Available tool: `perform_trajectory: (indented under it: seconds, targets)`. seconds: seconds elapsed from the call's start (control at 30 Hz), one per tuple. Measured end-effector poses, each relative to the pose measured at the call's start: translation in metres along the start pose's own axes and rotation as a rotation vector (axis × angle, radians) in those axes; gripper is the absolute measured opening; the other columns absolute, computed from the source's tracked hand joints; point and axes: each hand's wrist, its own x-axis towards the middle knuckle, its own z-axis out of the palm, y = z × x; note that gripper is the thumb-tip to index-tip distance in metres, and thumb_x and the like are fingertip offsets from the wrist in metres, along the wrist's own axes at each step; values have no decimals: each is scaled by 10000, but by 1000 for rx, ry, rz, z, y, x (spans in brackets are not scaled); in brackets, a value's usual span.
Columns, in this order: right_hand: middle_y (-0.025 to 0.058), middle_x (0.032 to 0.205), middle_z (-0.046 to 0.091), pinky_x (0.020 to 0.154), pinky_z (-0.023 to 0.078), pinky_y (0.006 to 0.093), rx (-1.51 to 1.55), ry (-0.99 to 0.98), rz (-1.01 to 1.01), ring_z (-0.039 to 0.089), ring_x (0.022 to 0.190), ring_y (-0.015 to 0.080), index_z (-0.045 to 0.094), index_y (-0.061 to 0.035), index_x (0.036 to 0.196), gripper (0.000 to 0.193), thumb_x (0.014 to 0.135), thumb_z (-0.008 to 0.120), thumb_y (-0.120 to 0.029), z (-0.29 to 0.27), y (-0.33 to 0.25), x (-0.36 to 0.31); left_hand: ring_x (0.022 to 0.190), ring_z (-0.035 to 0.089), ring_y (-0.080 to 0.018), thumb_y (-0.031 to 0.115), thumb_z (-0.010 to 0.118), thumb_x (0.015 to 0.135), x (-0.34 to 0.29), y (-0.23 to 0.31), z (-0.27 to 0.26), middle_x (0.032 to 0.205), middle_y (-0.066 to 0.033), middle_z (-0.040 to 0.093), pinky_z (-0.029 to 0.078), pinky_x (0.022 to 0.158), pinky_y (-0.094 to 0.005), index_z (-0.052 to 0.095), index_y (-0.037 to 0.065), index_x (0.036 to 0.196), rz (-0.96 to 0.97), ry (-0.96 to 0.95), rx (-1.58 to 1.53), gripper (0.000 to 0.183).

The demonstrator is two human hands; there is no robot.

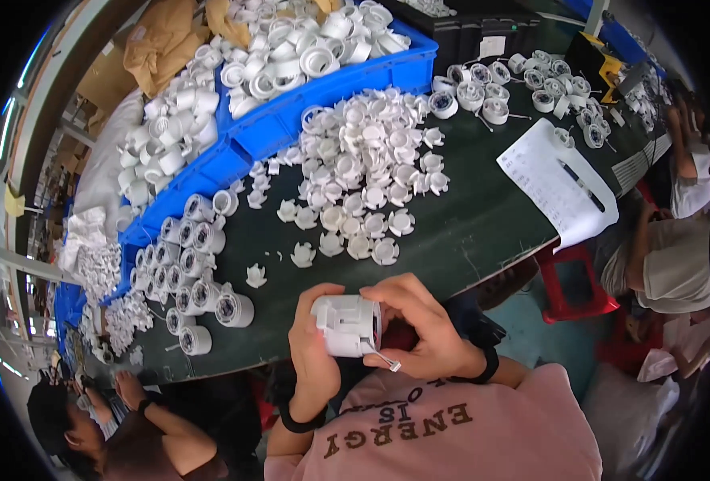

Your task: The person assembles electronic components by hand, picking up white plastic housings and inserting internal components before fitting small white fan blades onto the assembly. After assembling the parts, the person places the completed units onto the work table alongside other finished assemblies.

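Observation:
Between my two hands, just off the table's near edge, I hold a white cylindrical plastic housing [345, 325]. A short cable with a small white connector [393, 365] hangs from its lower right side. My left hand [311, 353] wraps the housing's left side, and my right hand [431, 333] grips its right end, where a dark round face partly shows. Beyond my hands lies a large heap of white petal-shaped plastic caps [363, 152]. One loose cap [256, 276] sits apart, nearest my left hand. To the left stand several assembled round units [195, 272] with dark faces.
A blue bin [259, 132] full of white rings and sleeves runs along the back left. On the dark green table [451, 248] lies a paper sheet [559, 188] with a pen. More round units [475, 92] stand at the back right. Co-workers sit at both sides; a red stool [575, 289] stands right.

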Motion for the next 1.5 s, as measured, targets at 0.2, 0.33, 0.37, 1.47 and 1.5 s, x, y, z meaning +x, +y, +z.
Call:
perform_trajectory:
  seconds: [0.2,0.33,0.37,1.47,1.5]
  targets:
    - [137,1142,455,732,526,283,3,8,37,563,916,171,453,58,1308,752,705,847,-158,15,4,-3,872,588,-121,435,338,931,-9,-3,-1,959,-58,601,456,747,-250,546,-6,1096,-107,69,-152,515]
    - [131,1121,454,702,522,271,1,1,20,563,886,153,448,64,1308,755,709,844,-172,21,5,-5,885,584,-126,439,356,926,-17,-9,-4,961,-59,598,460,758,-259,546,-6,1100,-46,71,-162,514]
    - [131,1121,454,702,522,271,0,-3,22,563,886,153,448,64,1308,755,709,844,-172,22,5,-6,890,584,-129,445,367,924,-18,-10,-4,960,-61,598,460,763,-260,546,-6,1101,-30,81,-147,517]
    - [331,1425,299,549,541,287,-145,559,-383,646,835,270,57,-47,1503,1261,614,895,-360,-52,-115,129,825,575,-186,170,573,931,-18,-119,-127,953,-130,628,469,751,-312,559,-86,1150,-93,401,400,338]
    - [332,1426,296,547,540,286,-124,563,-379,645,838,269,56,-45,1502,1258,617,891,-365,-50,-118,128,818,550,-148,184,567,945,-23,-127,-135,938,-100,619,454,734,-282,561,-81,1156,-56,461,401,339]
